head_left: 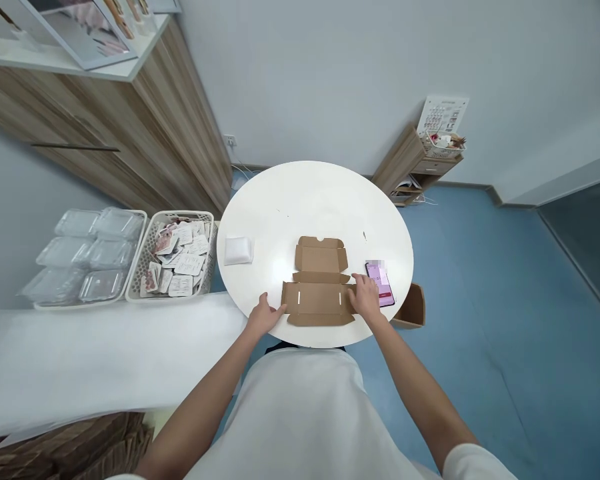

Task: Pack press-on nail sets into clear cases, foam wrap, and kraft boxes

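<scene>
A flat, unfolded brown cardboard box (320, 299) lies near the front edge of the white round table (300, 200). Two narrow white slits or strips show on its middle panel, and a notched lid panel points away from me. My left hand (264, 315) is at its left side flap, thumb touching the edge and index finger spread apart. On the right side flap rests my right hand (365, 298), thumb and index finger apart. Just beside that hand is a phone (386, 293) with a lit pinkish screen. The undersides of both hands are hidden.
A small white packet (239, 250) sits on the table's left. Left of the table stand a basket of printed cards (180, 293) and a basket of clear plastic boxes (87, 253). A brown open carton (413, 308) is below the right edge. Wooden cabinets (180, 120) line the wall.
</scene>
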Action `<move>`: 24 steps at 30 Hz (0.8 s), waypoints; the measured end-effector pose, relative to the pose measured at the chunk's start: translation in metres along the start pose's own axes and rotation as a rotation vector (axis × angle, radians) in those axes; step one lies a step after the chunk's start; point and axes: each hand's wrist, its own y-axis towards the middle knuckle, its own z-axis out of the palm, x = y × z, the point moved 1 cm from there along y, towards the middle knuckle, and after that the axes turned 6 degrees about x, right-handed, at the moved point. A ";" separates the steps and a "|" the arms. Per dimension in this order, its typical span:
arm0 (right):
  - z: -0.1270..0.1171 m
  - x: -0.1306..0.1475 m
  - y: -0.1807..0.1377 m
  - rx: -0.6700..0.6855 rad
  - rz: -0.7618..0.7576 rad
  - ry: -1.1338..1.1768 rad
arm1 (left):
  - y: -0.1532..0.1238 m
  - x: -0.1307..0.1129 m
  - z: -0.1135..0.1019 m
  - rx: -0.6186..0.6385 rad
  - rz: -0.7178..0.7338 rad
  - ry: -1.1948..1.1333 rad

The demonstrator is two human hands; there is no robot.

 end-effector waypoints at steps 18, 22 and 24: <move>0.020 0.025 0.052 0.289 -0.045 0.070 | 0.001 0.002 0.037 0.101 -0.078 -0.603; 0.027 0.034 0.036 0.208 -0.010 -0.076 | 0.003 0.004 0.042 0.044 -0.098 -0.628; 0.029 0.038 0.029 0.123 0.013 -0.125 | 0.003 0.004 0.044 0.035 -0.096 -0.635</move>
